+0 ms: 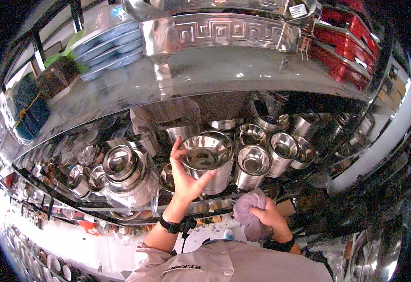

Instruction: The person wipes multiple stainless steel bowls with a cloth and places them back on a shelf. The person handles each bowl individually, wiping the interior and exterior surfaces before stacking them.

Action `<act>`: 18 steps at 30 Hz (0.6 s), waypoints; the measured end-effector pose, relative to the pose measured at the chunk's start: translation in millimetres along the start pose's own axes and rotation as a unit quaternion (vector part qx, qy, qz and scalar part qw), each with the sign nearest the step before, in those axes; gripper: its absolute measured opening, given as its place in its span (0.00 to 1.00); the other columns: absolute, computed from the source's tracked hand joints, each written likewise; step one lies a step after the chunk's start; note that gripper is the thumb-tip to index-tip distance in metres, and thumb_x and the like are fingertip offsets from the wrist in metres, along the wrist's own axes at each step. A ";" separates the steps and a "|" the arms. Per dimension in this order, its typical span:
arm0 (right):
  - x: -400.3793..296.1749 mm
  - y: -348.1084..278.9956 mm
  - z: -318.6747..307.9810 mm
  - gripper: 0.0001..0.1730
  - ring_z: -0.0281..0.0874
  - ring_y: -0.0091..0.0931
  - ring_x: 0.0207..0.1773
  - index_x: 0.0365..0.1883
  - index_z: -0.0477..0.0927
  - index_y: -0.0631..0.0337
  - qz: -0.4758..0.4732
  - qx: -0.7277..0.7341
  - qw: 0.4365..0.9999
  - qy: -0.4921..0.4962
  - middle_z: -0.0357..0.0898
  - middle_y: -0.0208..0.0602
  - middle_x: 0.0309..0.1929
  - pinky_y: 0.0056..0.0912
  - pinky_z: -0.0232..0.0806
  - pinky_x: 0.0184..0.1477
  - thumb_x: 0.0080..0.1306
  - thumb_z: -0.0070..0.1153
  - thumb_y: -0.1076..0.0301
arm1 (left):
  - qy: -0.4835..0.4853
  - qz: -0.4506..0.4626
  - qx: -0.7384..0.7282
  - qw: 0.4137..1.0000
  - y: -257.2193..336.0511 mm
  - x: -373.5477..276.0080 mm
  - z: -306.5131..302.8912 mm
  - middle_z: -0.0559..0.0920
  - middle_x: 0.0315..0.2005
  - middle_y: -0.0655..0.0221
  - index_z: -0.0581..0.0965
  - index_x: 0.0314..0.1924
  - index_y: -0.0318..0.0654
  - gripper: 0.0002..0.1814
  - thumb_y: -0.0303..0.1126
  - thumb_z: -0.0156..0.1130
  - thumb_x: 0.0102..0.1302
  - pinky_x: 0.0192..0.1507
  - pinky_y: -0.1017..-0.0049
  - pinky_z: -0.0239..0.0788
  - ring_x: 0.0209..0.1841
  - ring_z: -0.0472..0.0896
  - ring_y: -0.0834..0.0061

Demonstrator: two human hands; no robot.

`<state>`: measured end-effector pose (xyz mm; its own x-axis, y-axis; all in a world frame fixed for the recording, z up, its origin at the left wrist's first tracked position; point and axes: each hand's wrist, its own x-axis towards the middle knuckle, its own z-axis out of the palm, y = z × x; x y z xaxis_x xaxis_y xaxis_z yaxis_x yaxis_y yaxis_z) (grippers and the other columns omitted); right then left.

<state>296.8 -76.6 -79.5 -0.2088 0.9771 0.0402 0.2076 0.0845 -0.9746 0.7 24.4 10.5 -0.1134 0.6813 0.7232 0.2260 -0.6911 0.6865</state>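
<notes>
My left hand [186,181] is spread around the left and near side of a tall stack of wide stainless steel bowls [218,176]. Its thumb lies at the near rim and a finger bends over the left edge; how firmly it grips is hard to see. The top bowl [205,151] faces up, with a dark reflection in its bottom. Bunched in my right hand [272,213] is a greyish-purple cloth [249,208], held low at the shelf's front, apart from the bowls. A smaller steel bowl [167,178] sits left of the stack, partly behind my left wrist.
Stacks of smaller steel bowls [253,164] crowd the right; plastic-wrapped steel bowls [131,188] stand left. Above, a grey shelf [226,70] overhangs, bearing patterned metal trays [226,31], wrapped blue dishes [110,46] and red containers [346,46]. The lower shelf has a dark front edge [96,211].
</notes>
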 end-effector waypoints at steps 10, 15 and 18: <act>51.5 -7.4 -4.5 0.21 0.85 0.31 0.54 0.55 0.82 0.64 -0.059 -0.046 0.989 -0.127 0.88 0.41 0.51 0.38 0.73 0.61 0.63 0.65 0.71 | -0.084 -0.063 0.090 0.990 -8.3 2.3 -1.2 0.56 0.78 0.39 0.64 0.63 0.32 0.50 0.44 0.86 0.48 0.77 0.53 0.53 0.79 0.59 0.46; 71.9 -8.0 5.0 0.21 0.84 0.32 0.54 0.54 0.83 0.64 -0.079 -0.045 0.976 -0.200 0.87 0.41 0.50 0.38 0.73 0.61 0.63 0.65 0.71 | -0.097 -0.032 0.057 0.993 -4.3 -4.5 -17.2 0.52 0.79 0.39 0.55 0.76 0.31 0.54 0.37 0.76 0.56 0.79 0.55 0.48 0.80 0.56 0.45; 78.3 -17.1 8.1 0.20 0.84 0.32 0.53 0.54 0.82 0.64 -0.032 -0.066 0.968 -0.242 0.87 0.41 0.50 0.38 0.73 0.61 0.63 0.64 0.71 | -0.054 -0.026 0.093 0.994 -7.0 -14.9 -31.6 0.58 0.77 0.40 0.62 0.73 0.30 0.46 0.30 0.70 0.54 0.79 0.55 0.50 0.79 0.58 0.42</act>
<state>269.2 -3.1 -61.5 -0.6412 0.7664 -0.0402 0.2937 0.1967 -0.9354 -29.7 11.5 -2.7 -0.0282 0.7438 0.6679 0.3981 -0.6045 0.6900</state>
